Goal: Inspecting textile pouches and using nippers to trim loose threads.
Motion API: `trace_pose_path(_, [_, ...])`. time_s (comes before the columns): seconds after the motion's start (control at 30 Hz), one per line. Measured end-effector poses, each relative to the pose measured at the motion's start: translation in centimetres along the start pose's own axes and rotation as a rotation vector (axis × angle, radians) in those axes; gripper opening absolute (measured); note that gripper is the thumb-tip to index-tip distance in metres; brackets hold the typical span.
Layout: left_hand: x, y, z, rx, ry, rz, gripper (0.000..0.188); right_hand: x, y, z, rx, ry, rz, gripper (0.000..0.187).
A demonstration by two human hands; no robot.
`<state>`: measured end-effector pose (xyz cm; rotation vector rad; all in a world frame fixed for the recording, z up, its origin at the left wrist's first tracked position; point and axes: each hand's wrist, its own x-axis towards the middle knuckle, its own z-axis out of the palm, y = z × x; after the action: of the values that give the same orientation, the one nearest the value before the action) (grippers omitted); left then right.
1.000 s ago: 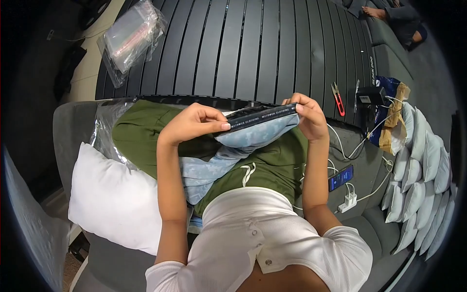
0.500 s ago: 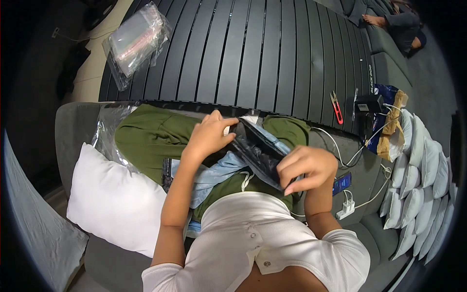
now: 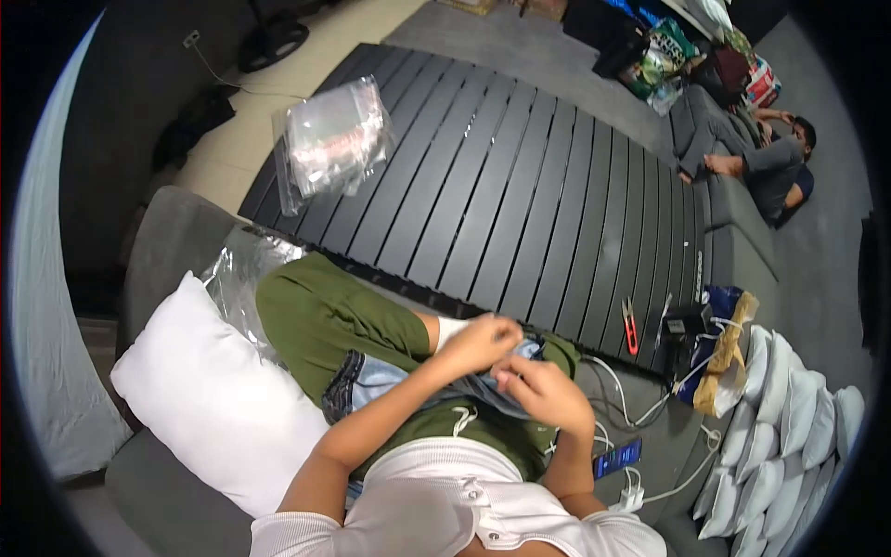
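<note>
Over my lap, my left hand and my right hand are close together, each with curled fingers. What they pinch is too small or hidden to make out. Beneath them, across my green trousers, lies a light blue denim-like cloth with a dark band at its left end. A bit of the blue cloth shows just beyond my fingers, and my forearms hide part of the rest.
Red-handled thread snips and a clear plastic package lie on the slatted black table. A white pillow is at my left; a phone, cables and stacked pale cushions are at my right. Another person sits far right.
My hands, earlier apart and stretching a dark-lined opening in the blue cloth, have come together. That opening no longer shows. The view has shifted, showing more of the room.
</note>
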<state>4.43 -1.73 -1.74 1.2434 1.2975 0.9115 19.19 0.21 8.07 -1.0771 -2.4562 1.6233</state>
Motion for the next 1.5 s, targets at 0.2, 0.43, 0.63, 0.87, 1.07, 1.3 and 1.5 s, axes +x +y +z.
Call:
trace_pose_path(0.2, [-4.0,-5.1,3.4,-0.372,-0.309,-0.084,0.060,-0.3,-2.3,0.9,0.089,0.027,-0.315,0.011])
trace_pose_path(0.43, [-1.8,-0.6,1.2,-0.782,-0.218,-0.313,0.040,-0.8,-3.5,0.6,0.058,-0.038,-0.330,0.011])
trace_pose_path(0.63, [-3.2,0.8,-0.3,-0.269,-0.242,0.069,0.018,-1.0,-3.4,0.6,-0.031,0.049,-0.409,0.011])
trace_pose_path(0.87, [-3.6,-4.7,0.2,-0.564,-0.635,-0.262,0.004,-1.1,-3.6,1.3,-0.001,-0.047,-0.453,0.017])
trace_pose_path(1.07, [-1.2,4.4,-3.4,0.072,-0.306,-0.331,0.024,-1.8,-2.0,0.7,0.078,-0.056,-0.430,0.012])
trace_pose_path(1.3, [-0.7,8.4,-3.3,-0.009,0.140,0.015,0.020,2.7,3.4,1.8,0.718,0.331,-0.070,0.013])
trace_pose_path(1.5, [-2.4,12.1,3.1,0.731,0.138,0.359,0.014,2.6,4.0,2.7,0.281,0.520,-0.294,0.026])
